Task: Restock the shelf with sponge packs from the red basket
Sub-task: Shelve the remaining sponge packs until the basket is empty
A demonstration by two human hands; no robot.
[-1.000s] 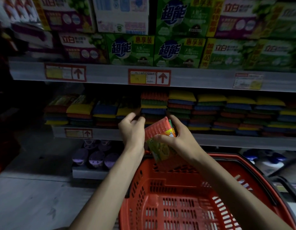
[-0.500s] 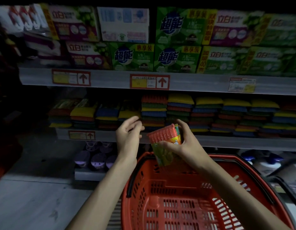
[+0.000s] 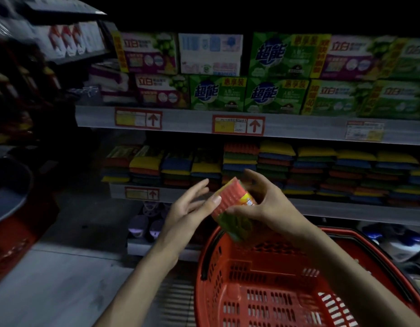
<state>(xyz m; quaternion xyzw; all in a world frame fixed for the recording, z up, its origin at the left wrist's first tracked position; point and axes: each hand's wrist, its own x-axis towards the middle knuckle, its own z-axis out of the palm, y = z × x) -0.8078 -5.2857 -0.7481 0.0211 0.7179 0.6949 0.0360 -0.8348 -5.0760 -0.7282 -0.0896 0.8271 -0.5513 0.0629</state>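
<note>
- right hand [image 3: 263,206] gripped a sponge pack [image 3: 232,199] above the red basket [image 3: 205,260]; left hand [image 3: 187,208] spread, holding nothing.
- no other packs showed inside; placing this one on the shelf [image 3: 334,210] was left.

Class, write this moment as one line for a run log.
right hand: holds sponge pack above red basket | left hand: open, beside pack | shelf: pack not yet placed
</note>
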